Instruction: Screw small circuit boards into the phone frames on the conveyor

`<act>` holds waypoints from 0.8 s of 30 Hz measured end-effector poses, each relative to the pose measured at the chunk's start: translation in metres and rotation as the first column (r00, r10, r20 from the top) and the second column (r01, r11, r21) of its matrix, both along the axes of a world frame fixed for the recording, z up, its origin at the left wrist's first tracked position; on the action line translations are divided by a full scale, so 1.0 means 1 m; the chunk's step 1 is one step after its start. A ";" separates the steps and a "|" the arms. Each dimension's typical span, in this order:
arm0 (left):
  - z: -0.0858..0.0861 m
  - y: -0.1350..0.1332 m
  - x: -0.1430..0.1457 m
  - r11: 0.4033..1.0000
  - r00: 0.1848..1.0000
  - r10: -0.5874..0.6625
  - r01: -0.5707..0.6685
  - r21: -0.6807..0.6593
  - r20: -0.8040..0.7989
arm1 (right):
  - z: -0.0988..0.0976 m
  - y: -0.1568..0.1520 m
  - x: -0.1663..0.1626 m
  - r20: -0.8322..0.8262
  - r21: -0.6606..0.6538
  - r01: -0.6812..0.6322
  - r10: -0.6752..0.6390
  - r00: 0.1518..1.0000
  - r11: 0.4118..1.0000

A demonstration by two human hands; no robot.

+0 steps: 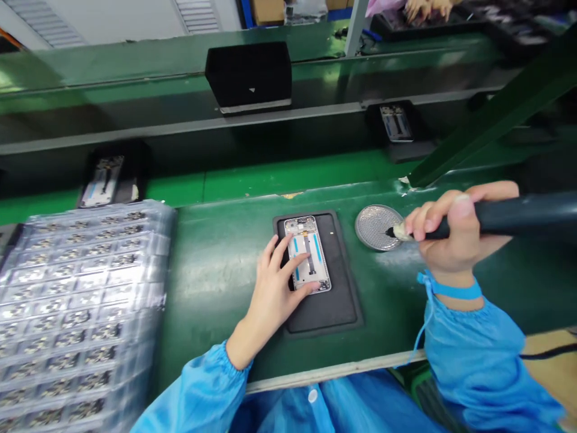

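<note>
A smartphone mid-frame (319, 273) with a silver rim, blue strips and a dark flex cable lies face-down in a black foam tray (322, 316). My left hand (279, 282) is spread over its left side, thumb by the lower edge and fingertips on or just above it. In my right hand (455, 231) is a dark electric screwdriver (532, 215), fingers wrapped around its front end. Its pale tip points left over a round metal dish (376, 225) with a dimpled or grainy surface. Whether the tip carries a screw is too small to tell.
Stacked clear plastic trays (90, 300) of small parts fill the left of the green bench (211, 282). Beyond runs a green conveyor (252, 171) carrying phones (103, 180) on black holders. A green post (491, 120) slants at right. Another person's hands (426, 9) show at the top.
</note>
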State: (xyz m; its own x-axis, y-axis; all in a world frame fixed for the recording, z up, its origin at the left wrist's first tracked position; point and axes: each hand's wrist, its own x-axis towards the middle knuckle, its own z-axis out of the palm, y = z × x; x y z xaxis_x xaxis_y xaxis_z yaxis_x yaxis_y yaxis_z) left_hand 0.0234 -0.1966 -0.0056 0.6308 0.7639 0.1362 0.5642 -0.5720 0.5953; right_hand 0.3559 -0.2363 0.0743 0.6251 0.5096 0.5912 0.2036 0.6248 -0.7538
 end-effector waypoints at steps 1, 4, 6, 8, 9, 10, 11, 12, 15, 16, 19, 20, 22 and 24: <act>-0.003 0.006 0.003 1.000 0.999 -0.029 0.029 -0.010 0.026 | 0.003 0.002 0.008 -0.004 -0.033 0.017 -0.017 1.000 0.999; -0.008 0.020 0.018 0.993 0.991 -0.096 0.102 -0.060 0.091 | -0.001 0.006 0.023 0.008 -0.118 0.040 -0.039 0.999 0.992; -0.008 0.025 0.027 0.988 0.986 -0.115 0.126 -0.094 0.117 | -0.009 0.009 0.029 0.014 -0.151 0.049 -0.048 0.999 0.987; -0.006 0.026 0.032 0.984 0.986 -0.114 0.129 -0.122 0.123 | -0.017 0.010 0.033 0.015 -0.157 0.068 -0.067 0.998 0.985; -0.004 0.026 0.032 0.983 0.986 -0.111 0.127 -0.131 0.122 | -0.019 0.010 0.034 0.014 -0.154 0.075 -0.074 0.997 0.985; -0.003 0.026 0.032 0.983 0.987 -0.108 0.124 -0.137 0.120 | -0.020 0.010 0.035 0.015 -0.150 0.078 -0.077 0.997 0.986; -0.002 0.026 0.031 0.983 0.987 -0.106 0.122 -0.140 0.118 | -0.020 0.008 0.036 0.015 -0.149 0.074 -0.073 0.997 0.986; -0.001 0.025 0.030 0.983 0.988 -0.106 0.122 -0.141 0.114 | -0.019 0.006 0.035 0.013 -0.153 0.064 -0.063 0.998 0.986; -0.001 0.025 0.028 0.983 0.988 -0.108 0.122 -0.138 0.107 | -0.015 -0.005 0.031 -0.015 -0.175 0.007 -0.010 1.000 0.985; -0.001 0.025 0.028 0.983 0.988 -0.109 0.123 -0.136 0.107 | -0.015 -0.009 0.029 -0.025 -0.181 -0.016 0.011 1.000 0.983; -0.002 0.025 0.028 0.984 0.988 -0.111 0.125 -0.126 0.110 | -0.018 -0.019 0.022 -0.022 -0.198 -0.062 0.059 0.998 0.978; -0.002 0.025 0.028 0.985 0.988 -0.111 0.125 -0.123 0.111 | -0.019 -0.021 0.021 -0.013 -0.203 -0.068 0.067 0.998 0.977; -0.003 0.025 0.027 0.986 0.988 -0.108 0.121 -0.118 0.110 | -0.022 -0.022 0.020 0.000 -0.207 -0.070 0.072 0.997 0.976; -0.004 0.025 0.027 0.986 0.988 -0.109 0.122 -0.115 0.113 | -0.023 -0.021 0.021 -0.002 -0.204 -0.074 0.075 0.997 0.976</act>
State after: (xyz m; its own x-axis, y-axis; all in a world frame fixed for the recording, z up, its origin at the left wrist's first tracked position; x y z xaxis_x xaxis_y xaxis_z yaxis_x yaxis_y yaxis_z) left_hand 0.0501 -0.1714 -0.0093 0.7027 0.7017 0.1176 0.4287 -0.5494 0.7172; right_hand 0.3768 -0.2575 0.0516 0.5776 0.6649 0.4736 0.1666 0.4719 -0.8658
